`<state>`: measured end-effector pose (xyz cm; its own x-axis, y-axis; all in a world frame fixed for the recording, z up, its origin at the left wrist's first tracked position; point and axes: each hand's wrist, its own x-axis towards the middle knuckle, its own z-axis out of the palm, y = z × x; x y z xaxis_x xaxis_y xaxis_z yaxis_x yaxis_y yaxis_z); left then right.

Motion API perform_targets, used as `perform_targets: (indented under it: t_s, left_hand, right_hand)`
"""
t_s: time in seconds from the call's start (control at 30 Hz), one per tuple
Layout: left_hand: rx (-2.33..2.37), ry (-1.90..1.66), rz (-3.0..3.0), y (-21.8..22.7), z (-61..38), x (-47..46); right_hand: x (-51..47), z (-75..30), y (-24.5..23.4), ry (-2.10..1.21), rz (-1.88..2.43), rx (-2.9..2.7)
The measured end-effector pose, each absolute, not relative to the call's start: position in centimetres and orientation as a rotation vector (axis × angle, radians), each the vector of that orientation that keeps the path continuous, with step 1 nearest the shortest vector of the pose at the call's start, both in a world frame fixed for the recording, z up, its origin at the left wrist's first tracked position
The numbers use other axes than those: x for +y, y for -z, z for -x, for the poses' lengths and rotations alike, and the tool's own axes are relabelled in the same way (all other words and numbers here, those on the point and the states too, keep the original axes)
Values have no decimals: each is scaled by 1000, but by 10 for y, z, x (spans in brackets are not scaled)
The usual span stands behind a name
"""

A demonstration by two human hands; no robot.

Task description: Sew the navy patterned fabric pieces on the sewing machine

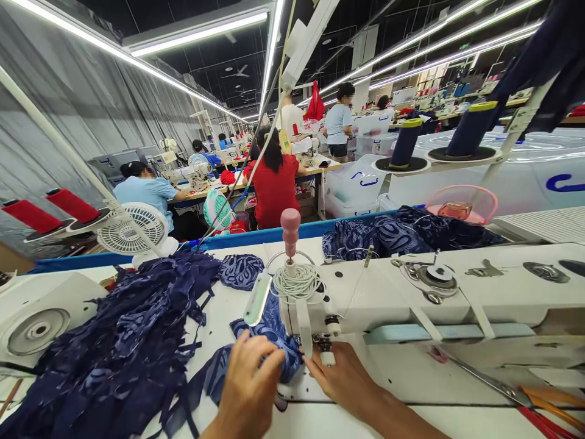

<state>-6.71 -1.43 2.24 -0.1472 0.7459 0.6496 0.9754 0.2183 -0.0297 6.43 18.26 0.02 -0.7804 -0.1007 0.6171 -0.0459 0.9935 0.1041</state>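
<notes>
Ideally, we ease the patterned cloth (292,363) flat beside the sewing machine (388,302)'s needle, left hand (250,381) loosely curled over it, right hand (343,377) fingertips at its edge, any pinch unclear.

Over on the left, a white fan (122,234) stands near two red thread cones (73,205). Ahead, a person in red (278,190) faces away (a teal fan (216,209) close by).

Bright overhead tube lights (200,35) glare white; the edges look stretched.

The left hand (250,379) hides part of the blue patterned fabric (290,358).
</notes>
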Motion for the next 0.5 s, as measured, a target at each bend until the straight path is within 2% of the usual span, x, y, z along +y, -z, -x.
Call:
perform_targets:
  t_s: [0.17,0.5]
  left_hand:
    - [-1893,535,1495,-4,30,27]
    - [-1941,471,1413,-7,36,35]
  right_hand:
    - [184,-64,-8,59,-130,-2469]
    - [186,-60,2,17,-121,-2417]
